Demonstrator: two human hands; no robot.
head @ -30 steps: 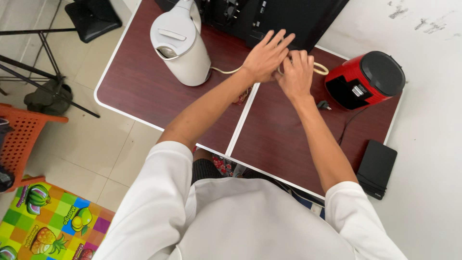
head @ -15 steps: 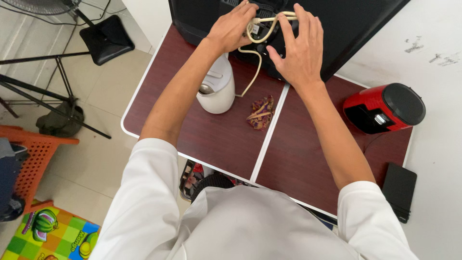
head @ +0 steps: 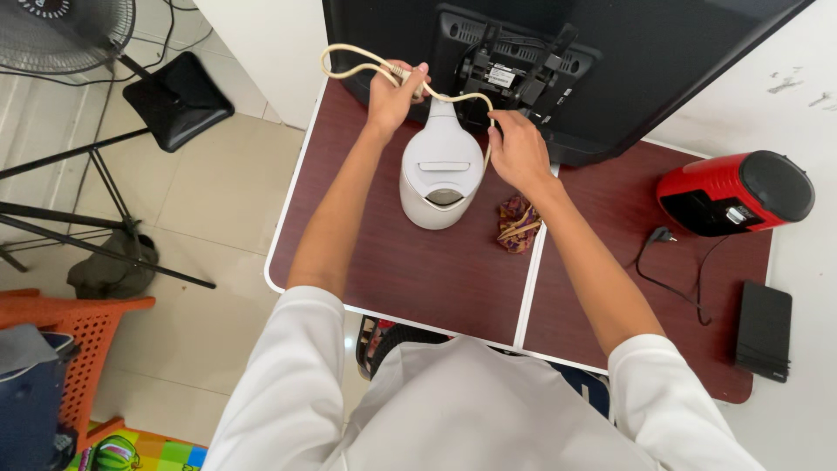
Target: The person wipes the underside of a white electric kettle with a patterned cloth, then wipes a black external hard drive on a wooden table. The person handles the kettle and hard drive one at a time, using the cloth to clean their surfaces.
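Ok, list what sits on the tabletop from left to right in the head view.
White kettle → crumpled patterned cloth → loose black plug → red appliance → flat black case at the table's right edge.

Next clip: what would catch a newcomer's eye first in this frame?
Most striking is the cream power cord stretched between both hands above the white electric kettle at the table's middle: the left hand grips it near the far edge, and the right hand pinches it beside the kettle. Behind looms the back of a large black screen, and a red appliance sits at the right.
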